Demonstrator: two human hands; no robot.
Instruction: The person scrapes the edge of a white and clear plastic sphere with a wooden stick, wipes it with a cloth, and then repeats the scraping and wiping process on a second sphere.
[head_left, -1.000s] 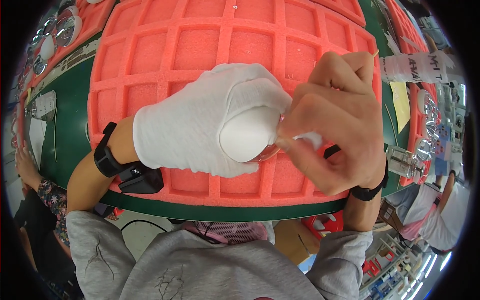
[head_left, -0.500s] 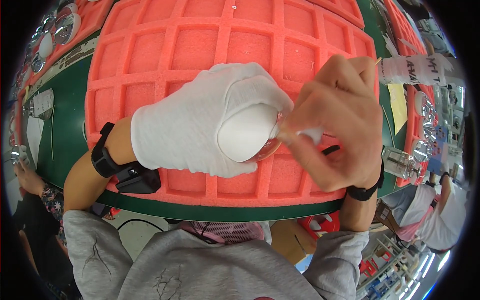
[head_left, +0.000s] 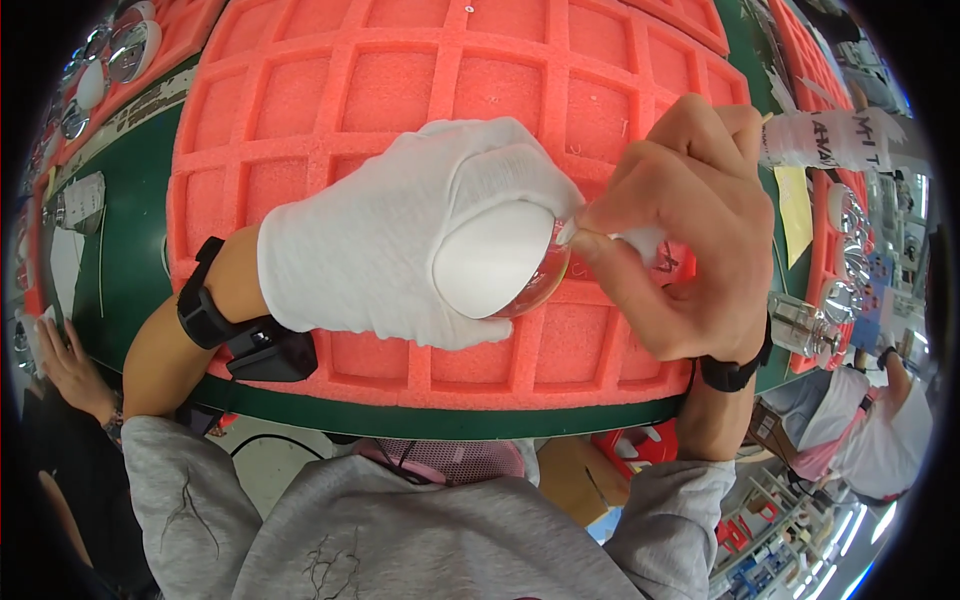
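My left hand [head_left: 390, 235], in a white glove, is closed around a round glass lens [head_left: 497, 260]. The lens has a smooth white-looking face and a clear edge, through which the red foam shows. My bare right hand [head_left: 690, 230] pinches a small white wipe [head_left: 567, 232] between thumb and forefinger at the right edge of the lens. More white material shows inside the curled right hand. Both hands are above a red foam tray [head_left: 480, 370] divided into square pockets.
The tray lies on a green table [head_left: 135, 245]. At right stand a clear glass jar [head_left: 797, 325], a yellow paper slip [head_left: 793, 215] and a plastic-wrapped roll [head_left: 830, 138]. Shiny domed lenses [head_left: 132, 50] sit in foam at far left. Another person's hand [head_left: 75, 370] rests at the left edge.
My right fingertips have shifted slightly up along the lens edge, and the pinched wipe shows more clearly. The left hand keeps its hold. The other person's hand at left has moved inward.
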